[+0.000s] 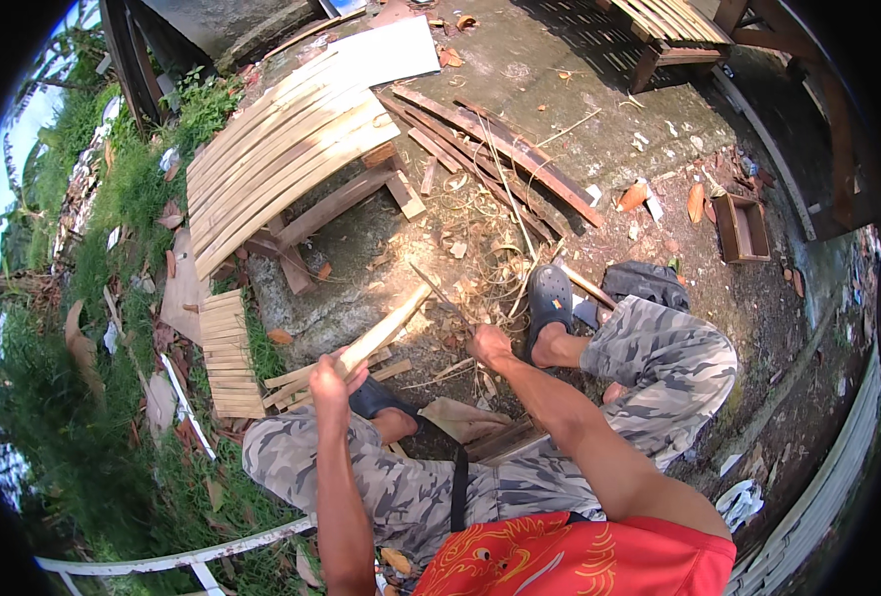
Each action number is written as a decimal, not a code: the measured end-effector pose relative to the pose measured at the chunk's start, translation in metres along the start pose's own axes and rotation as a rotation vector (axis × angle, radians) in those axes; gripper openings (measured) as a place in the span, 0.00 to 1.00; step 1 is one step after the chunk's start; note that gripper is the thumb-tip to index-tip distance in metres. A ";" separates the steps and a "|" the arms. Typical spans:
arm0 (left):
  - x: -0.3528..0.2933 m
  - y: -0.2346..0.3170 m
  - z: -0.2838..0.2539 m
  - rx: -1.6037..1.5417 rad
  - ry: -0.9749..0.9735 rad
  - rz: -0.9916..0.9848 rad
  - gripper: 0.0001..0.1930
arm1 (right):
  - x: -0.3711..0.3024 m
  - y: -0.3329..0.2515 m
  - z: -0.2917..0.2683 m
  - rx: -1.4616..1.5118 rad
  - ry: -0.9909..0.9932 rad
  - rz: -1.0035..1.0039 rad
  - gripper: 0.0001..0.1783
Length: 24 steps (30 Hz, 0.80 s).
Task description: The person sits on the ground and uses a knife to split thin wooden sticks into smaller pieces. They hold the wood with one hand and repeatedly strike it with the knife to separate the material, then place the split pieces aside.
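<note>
My left hand is wrapped round the near end of a pale bamboo slat, which slants up and away to the right over the ground. My right hand is closed on the handle of a knife. Its narrow, dark blade points up and left, with the tip close to the slat's far end; whether the two touch I cannot tell. My fingers hide most of the handle. Below my left hand, several cut bamboo pieces lie by my shoe.
A bench topped with bamboo slats stands ahead on the left, a white board at its far end. Reddish-brown planks and curled shavings lie beyond my hands. An open wooden box sits at the right.
</note>
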<state>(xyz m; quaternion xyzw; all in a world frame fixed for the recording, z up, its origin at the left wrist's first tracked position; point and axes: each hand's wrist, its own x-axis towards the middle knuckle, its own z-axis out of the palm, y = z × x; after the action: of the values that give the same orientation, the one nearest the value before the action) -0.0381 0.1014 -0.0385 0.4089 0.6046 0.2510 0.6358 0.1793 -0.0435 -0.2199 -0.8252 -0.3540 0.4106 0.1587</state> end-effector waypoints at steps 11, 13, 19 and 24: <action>0.001 -0.002 0.006 0.076 -0.058 0.058 0.25 | 0.049 0.050 0.044 0.065 0.037 0.120 0.19; 0.001 -0.006 0.009 0.151 -0.079 0.085 0.24 | 0.042 0.049 0.039 0.007 -0.011 0.041 0.19; -0.025 -0.021 0.019 0.500 -0.075 0.328 0.19 | -0.024 -0.018 -0.003 0.069 0.032 -0.276 0.16; -0.053 -0.015 0.026 0.884 -0.074 0.551 0.18 | -0.035 -0.048 -0.043 -0.067 -0.040 -0.551 0.15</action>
<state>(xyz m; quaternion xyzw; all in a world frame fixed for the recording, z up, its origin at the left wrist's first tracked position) -0.0227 0.0441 -0.0226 0.7908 0.4999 0.1153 0.3338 0.1773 -0.0340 -0.1475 -0.6941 -0.5816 0.3563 0.2302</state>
